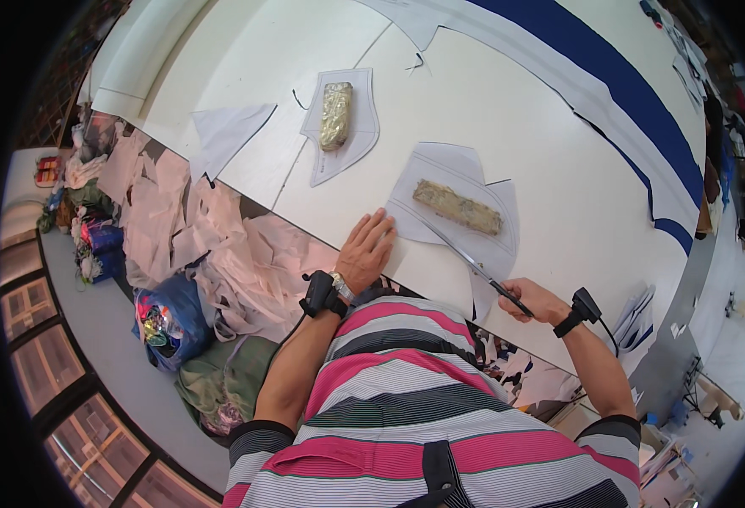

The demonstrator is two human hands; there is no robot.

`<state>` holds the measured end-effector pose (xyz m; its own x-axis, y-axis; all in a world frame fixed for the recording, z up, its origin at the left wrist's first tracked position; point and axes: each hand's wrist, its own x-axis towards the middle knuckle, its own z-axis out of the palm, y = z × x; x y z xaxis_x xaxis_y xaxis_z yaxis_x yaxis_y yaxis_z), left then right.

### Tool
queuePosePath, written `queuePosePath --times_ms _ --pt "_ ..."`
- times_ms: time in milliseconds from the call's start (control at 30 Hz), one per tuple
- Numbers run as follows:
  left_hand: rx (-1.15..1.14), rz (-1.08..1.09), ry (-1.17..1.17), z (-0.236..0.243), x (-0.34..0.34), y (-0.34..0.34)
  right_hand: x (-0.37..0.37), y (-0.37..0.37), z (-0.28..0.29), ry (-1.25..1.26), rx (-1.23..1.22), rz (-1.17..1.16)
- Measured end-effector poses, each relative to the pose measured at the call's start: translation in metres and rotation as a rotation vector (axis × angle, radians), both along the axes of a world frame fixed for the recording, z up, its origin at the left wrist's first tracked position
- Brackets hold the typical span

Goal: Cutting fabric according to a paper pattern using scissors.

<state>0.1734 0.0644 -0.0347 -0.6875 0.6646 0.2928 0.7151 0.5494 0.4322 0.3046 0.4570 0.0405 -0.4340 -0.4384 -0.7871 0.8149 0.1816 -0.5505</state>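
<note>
My right hand (535, 301) is closed round the black handle of a long, thin metal blade (466, 256). From the handle, the blade runs up and left across the lower edge of a white pattern piece (440, 165). A rough, tan block (457, 207) rests on that piece. My left hand (366, 252) lies flat at the table's near edge, fingers stretched out, its fingertips by the piece's left corner. Nothing shows in it. Farther off to the left, a shiny, wrapped block (335, 116) sits on a second white pattern piece (367, 127).
A pointed white offcut (227, 135) overhangs the edge of the white table (245, 173). Long white and blue cloth (626, 93) curves along the far right. Pale scraps (245, 254), a blue bag (173, 317) and a green sack (229, 381) lie below the table's left edge.
</note>
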Motion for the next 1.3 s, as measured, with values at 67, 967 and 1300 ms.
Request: queuePosePath --times_ms 67,967,1300 --pt "0.001 0.001 0.000 0.001 0.000 0.000 -0.005 -0.003 -0.003 -0.002 -0.020 -0.018" --pt "0.031 -0.003 -0.041 0.001 0.001 -0.002 -0.054 -0.011 0.019 -0.022 0.052 0.088" --pt "0.052 0.003 -0.039 0.000 0.001 -0.002 -0.075 -0.015 0.031 -0.027 0.070 0.129"
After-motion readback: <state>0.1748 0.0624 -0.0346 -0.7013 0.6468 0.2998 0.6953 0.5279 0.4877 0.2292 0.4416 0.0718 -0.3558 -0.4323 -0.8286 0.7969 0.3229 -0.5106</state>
